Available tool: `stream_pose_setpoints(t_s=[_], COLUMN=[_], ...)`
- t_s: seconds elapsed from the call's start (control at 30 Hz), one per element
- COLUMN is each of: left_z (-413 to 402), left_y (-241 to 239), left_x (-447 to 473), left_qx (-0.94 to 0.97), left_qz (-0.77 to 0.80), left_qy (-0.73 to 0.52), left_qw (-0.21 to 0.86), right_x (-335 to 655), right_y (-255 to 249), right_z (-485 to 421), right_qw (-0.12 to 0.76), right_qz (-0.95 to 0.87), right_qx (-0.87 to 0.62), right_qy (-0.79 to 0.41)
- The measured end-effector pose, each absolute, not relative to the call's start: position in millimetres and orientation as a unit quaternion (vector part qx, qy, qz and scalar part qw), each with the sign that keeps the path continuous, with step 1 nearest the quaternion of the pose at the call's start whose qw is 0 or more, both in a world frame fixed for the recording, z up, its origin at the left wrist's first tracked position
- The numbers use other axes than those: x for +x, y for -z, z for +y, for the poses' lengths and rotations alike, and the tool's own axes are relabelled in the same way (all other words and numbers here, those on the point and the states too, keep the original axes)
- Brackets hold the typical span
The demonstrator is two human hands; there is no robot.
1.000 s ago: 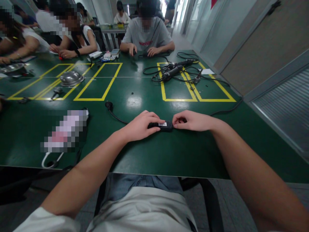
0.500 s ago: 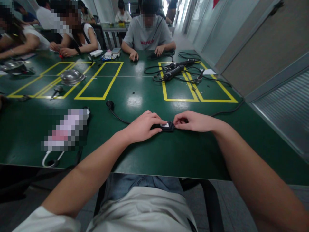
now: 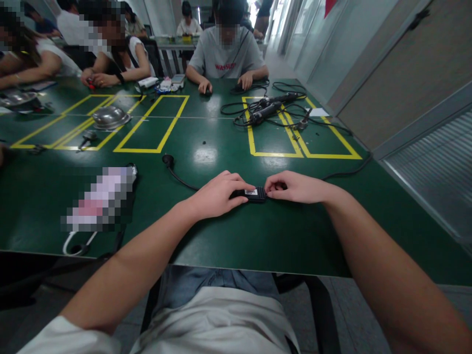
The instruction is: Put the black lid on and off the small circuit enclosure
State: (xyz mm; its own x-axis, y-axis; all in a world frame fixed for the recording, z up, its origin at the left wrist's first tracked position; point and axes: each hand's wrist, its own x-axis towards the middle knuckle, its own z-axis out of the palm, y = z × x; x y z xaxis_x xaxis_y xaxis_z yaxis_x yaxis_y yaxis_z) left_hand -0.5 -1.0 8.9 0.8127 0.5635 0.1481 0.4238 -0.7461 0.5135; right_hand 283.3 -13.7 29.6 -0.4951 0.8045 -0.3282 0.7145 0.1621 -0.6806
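Power adapter (image 3: 258,195): in the head view, we see it lying on the green table (image 3: 228,246), back from the middle of the front edge. Our left hand (image 3: 221,194) holds it in a narrow grip, thumb at the near side, fingers over the top. Our right hand (image 3: 293,187) has its fingers curled at the adapter's right end; we cannot tell whether they pinch anything. A power plug (image 3: 167,161) lies beyond our left hand, on a black cord (image 3: 180,181). Black corded tools (image 3: 263,112) lie toward the far right corner. A co-worker (image 3: 225,56) sits at the far edge.
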Motion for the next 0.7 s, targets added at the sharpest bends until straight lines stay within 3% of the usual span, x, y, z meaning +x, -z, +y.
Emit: stream_pose_setpoints(t_s=[0.7], left_z=[-0.4], left_y=[-7.6], left_x=[1.2], left_qx=[0.894], left_qz=[0.309], left_qy=[-0.175], left_qw=[0.273], right_x=[281.9], right_y=[-29.2], right_z=[-13.3], right_qw=[0.051], right_qz=[-0.759], right_qx=[-0.510], right_qy=[-0.401])
